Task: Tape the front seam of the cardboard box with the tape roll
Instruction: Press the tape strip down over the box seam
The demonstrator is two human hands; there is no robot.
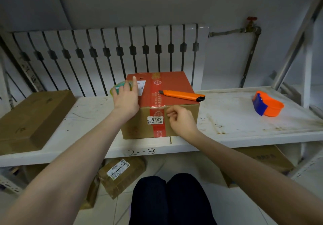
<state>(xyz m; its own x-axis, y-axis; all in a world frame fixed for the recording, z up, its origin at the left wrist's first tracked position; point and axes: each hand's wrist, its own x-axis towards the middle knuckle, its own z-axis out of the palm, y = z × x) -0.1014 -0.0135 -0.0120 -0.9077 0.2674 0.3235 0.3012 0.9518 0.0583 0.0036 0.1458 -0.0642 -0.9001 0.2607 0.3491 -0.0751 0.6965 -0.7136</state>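
Dark trousers (172,200) fill the bottom edge. On the scuffed white shelf (236,119), the cardboard box (167,88) carries a smooth orange knife (181,95). Left hand (126,98) grips the clear tape roll (120,88) at its top; right hand (181,119) pinches at the glossy front seam.

A brown cardboard box (160,102) with a red top and red patterned tape strip (156,100). Bright orange utility knife (181,95) with a black tip. Far right, an orange-and-blue dispenser (266,106) on a white shelf (244,119).

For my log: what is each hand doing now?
Left hand: holding the tape roll on the box.
Right hand: fingers pinched at the front seam.
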